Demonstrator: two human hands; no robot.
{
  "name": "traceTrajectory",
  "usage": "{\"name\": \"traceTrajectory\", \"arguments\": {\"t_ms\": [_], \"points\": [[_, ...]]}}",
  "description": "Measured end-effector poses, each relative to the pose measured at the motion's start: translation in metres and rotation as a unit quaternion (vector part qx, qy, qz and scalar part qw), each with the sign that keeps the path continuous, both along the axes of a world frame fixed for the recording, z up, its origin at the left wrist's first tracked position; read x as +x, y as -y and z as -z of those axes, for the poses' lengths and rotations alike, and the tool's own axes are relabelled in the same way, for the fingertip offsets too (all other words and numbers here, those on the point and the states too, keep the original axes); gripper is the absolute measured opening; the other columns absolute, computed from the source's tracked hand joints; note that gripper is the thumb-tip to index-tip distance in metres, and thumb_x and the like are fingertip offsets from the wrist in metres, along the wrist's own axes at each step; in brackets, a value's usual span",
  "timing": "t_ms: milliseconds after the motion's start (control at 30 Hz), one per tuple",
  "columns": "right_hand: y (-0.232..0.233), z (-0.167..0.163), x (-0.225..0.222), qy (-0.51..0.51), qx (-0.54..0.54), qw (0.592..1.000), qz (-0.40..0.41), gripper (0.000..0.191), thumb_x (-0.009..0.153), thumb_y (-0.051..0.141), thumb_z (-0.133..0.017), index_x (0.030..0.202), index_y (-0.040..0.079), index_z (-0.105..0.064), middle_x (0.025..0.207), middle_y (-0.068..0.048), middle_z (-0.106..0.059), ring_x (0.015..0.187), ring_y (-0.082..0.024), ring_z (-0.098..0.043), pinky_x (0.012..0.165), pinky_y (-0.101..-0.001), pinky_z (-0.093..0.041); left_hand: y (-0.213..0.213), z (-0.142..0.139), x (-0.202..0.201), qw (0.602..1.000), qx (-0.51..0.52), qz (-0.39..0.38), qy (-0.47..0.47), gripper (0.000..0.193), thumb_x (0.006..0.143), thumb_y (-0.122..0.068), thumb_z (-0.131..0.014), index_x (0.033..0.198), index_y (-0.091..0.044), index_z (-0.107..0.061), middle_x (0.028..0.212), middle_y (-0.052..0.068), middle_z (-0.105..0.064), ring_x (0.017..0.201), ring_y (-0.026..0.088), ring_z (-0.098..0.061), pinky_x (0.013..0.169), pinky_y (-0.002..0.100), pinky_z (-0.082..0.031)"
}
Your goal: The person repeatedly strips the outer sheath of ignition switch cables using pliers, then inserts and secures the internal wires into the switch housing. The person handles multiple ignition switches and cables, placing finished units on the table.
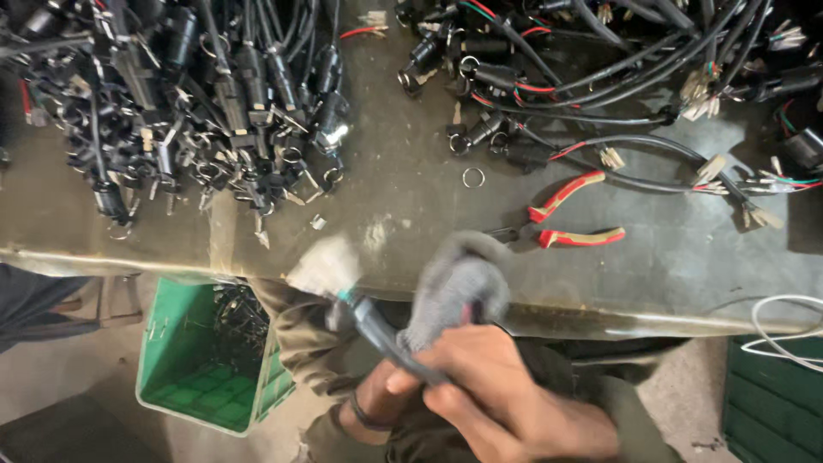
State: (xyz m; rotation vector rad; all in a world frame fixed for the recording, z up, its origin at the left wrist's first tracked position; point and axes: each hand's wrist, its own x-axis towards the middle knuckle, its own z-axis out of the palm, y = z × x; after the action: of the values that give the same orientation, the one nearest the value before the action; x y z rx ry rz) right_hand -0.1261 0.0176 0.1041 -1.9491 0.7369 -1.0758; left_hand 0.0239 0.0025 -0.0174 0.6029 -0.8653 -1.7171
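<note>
while hands [480, 386] grip cable [386, 334], crate [184, 377] holds parts [240, 313]

Both hands [480, 386] grip a black cable [386, 334] and, seemingly, a grey cloth [459, 287], blurred.

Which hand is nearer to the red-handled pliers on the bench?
Right. The right hand is below the red-handled pliers, gripping the black cable; the left hand sits farther left, mostly hidden.

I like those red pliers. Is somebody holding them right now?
No, the red-handled pliers lie alone on the workbench, away from both hands.
</note>
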Motion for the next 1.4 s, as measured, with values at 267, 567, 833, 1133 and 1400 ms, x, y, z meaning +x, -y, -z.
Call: {"name": "traceTrajectory", "arguments": {"t_ms": [267, 567, 833, 1133, 1400], "points": [[0.01, 0.039, -0.033, -0.229, -0.069, 0.965, 0.106, 0.019, 0.084, 0.009, -0.076, 0.098, 0.003, -0.065, 0.069, -0.009, -0.062, 0.058, -0.033, -0.063, 0.054, -0.0434, -0.046, 0.012, -0.064, 0.016, 0.983, 0.036, -0.015, -0.181, 0.042, 0.109, -0.039, -0.055, 0.13, -0.003, -0.056, 0.117, 0.011, -0.066, 0.114, 0.025, -0.066, 0.101, 0.041, -0.053], [0.041, 0.001, -0.04, -0.255, -0.105, 0.936, 0.218, 0.034, 0.091, 0.026, -0.062, 0.106, -0.004, -0.061, 0.102, -0.022, -0.064, 0.09, -0.04, -0.062, 0.078, -0.0469, -0.048, 0.007, -0.098, -0.003, 0.993, -0.054, -0.044, 0.093, 0.035, 0.107, -0.022, -0.057, 0.134, -0.001, -0.06, 0.114, 0.001, -0.067, 0.102, 0.01, -0.06, 0.095, 0.027, -0.05], [0.025, -0.038, -0.076, 0.284, 0.211, 0.933, -0.069, 0.022, 0.105, 0.03, -0.054, 0.088, 0.017, -0.06, 0.077, -0.001, -0.065, 0.086, -0.025, -0.061, 0.103, -0.0471, -0.037, -0.03, -0.103, -0.05, 0.936, -0.28, -0.008, 0.214, 0.03, 0.107, -0.028, -0.059, 0.124, -0.003, -0.063, 0.107, 0.002, -0.067, 0.098, 0.014, -0.061, 0.094, 0.033, -0.049], [0.033, 0.009, -0.098, 0.32, 0.103, 0.937, 0.095, 0.019, 0.1, 0.034, -0.059, 0.087, 0.022, -0.052, 0.065, 0.007, -0.056, 0.073, -0.019, -0.053, 0.077, -0.0368, -0.04, 0.004, -0.1, -0.029, 0.764, -0.512, -0.009, 0.393, 0.03, 0.108, -0.035, -0.061, 0.112, -0.005, -0.067, 0.099, 0.004, -0.066, 0.093, 0.019, -0.063, 0.093, 0.04, -0.048], [0.086, 0.053, -0.085, 0.16, -0.019, 0.965, 0.209, 0.028, 0.118, 0.021, -0.043, 0.137, 0.0, -0.048, 0.125, -0.018, -0.055, 0.108, -0.032, -0.055, 0.105, -0.0453, -0.046, 0.018, -0.068, 0.013, 0.973, 0.077, 0.177, -0.13, 0.034, 0.11, -0.032, -0.06, 0.117, 0.0, -0.068, 0.091, 0.0, -0.063, 0.084, 0.013, -0.057, 0.079, 0.032, -0.048]]}}
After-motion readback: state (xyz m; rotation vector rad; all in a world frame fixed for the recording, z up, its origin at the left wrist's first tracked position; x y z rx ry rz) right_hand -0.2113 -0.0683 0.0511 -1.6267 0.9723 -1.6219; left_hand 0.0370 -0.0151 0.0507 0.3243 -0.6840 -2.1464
